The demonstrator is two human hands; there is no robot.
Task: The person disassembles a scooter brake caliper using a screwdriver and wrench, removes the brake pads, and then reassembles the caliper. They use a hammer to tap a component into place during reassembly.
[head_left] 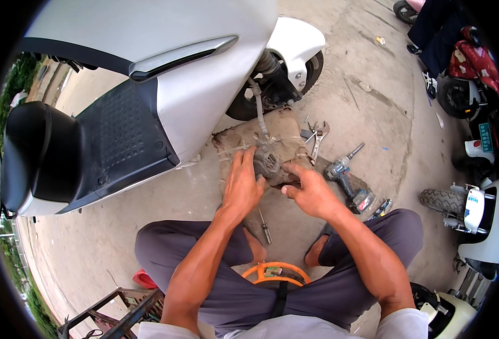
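My left hand (245, 181) grips the left side of a dark, grimy caliper-like part (266, 162), fingers together and thumb at its edge. My right hand (307, 192) is beside the part's right side, fingers apart and bent, index fingertip near or on it. The part rests on a dirty, strapped brown pad (232, 138), attached to a hose (259, 107) from the white scooter's front fork (269, 65). An adjustable wrench (320, 135) with other tools, and a cordless power tool (345, 183) lie to the right. A screwdriver (266, 230) lies below, between my feet.
The white scooter (204, 107) fills the upper left. An orange stool (252, 271) is beneath me, a rusty metal frame (119, 305) at lower left. Parked scooters (475, 209) line the right on the concrete (379, 113); dark trousers and shoes (430, 51) show at upper right.
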